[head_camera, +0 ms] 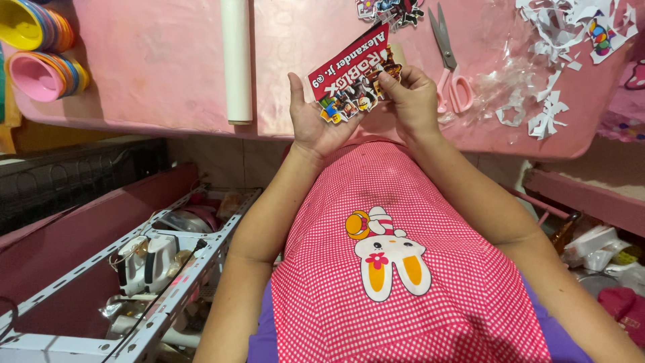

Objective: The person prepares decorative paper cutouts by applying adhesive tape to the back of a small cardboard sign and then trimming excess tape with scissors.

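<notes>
Left hand (314, 124) cradles printed cutout (353, 74) from below; right hand (410, 97) fingers pinch its edge, steadying it above pink worktop (154, 67); scissors (449, 64) lie beside

Home craft workspace: a pink table (161, 74) carries scissors (449, 64), paper scraps (554, 101), a paper roll (236, 60) and stacked coloured bowls (40, 50); household clutter fills a metal rack (154, 282).

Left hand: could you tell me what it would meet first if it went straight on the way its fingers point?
Probably the printed cutout that the left hand already touches; beyond it lies the pink table.
</notes>
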